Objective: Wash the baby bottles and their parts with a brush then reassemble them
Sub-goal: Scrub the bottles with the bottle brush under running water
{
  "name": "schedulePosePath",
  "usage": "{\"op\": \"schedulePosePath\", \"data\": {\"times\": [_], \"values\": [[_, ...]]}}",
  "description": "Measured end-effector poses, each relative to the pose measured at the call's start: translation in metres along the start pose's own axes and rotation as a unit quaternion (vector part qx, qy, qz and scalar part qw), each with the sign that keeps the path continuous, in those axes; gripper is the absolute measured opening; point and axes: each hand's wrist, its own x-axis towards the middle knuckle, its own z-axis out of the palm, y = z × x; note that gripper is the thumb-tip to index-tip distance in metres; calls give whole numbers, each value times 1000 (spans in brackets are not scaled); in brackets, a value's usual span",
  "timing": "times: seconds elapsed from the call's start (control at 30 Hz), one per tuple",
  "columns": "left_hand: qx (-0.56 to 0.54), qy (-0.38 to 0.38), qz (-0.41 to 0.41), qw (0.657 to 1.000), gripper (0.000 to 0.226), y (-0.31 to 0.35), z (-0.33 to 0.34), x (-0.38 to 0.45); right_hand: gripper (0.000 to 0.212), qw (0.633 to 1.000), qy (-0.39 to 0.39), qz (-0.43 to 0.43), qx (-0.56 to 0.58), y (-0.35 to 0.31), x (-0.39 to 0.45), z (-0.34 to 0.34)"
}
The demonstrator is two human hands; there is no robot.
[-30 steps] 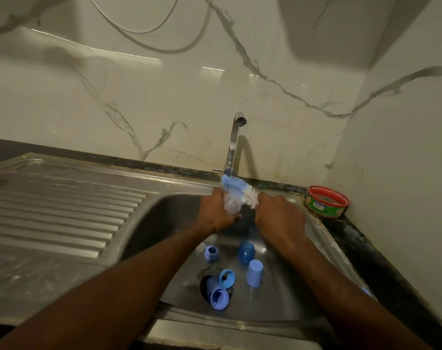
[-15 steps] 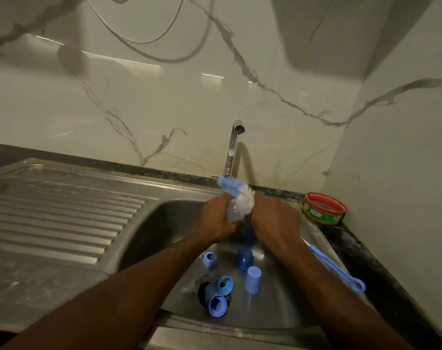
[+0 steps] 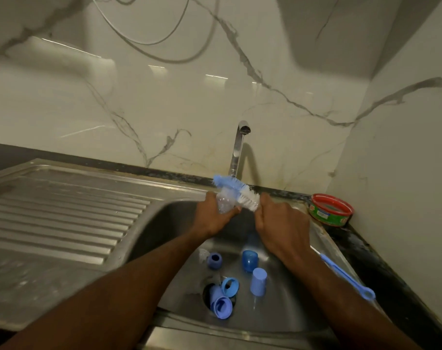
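My left hand [image 3: 213, 215] grips a small clear baby bottle [image 3: 224, 202] above the steel sink [image 3: 169, 218], under the tap. My right hand [image 3: 278, 223] holds a blue and white bottle brush [image 3: 240, 192] whose bristles lie against the bottle's top. Its blue handle [image 3: 348, 277] sticks out behind my right forearm. Several blue bottle parts lie in the basin: a ring [image 3: 214, 260], a darker cap [image 3: 249, 260], a pale cap [image 3: 259, 281], and a ring and cap [image 3: 223, 298] over the drain.
A chrome tap [image 3: 237, 150] rises behind the hands. A ribbed drainboard [image 3: 63, 210] lies to the left. A red and green round tub [image 3: 331, 209] sits on the dark counter at the right corner, close to the side wall.
The brush head has slid back out to the right across the bottle. The view has tilted slightly, so the brush handle shows behind my right arm.
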Motion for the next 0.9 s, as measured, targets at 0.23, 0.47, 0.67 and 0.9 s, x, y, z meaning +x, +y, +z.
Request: {"op": "schedulePosePath", "data": {"times": [0.23, 0.47, 0.67, 0.9], "values": [[-77, -48, 78, 993, 57, 1, -6, 3, 36, 991, 70, 53, 100, 22, 9, 12], [-108, -144, 96, 979, 61, 7, 5, -1, 45, 993, 30, 81, 86, 22, 17, 13], [-77, -77, 88, 990, 59, -3, -13, 6, 49, 991, -22, 106, 77, 47, 14, 11], [-26, -228, 167, 959, 50, 6, 12, -7, 49, 993, -32, 66, 89, 26, 16, 14]]}}
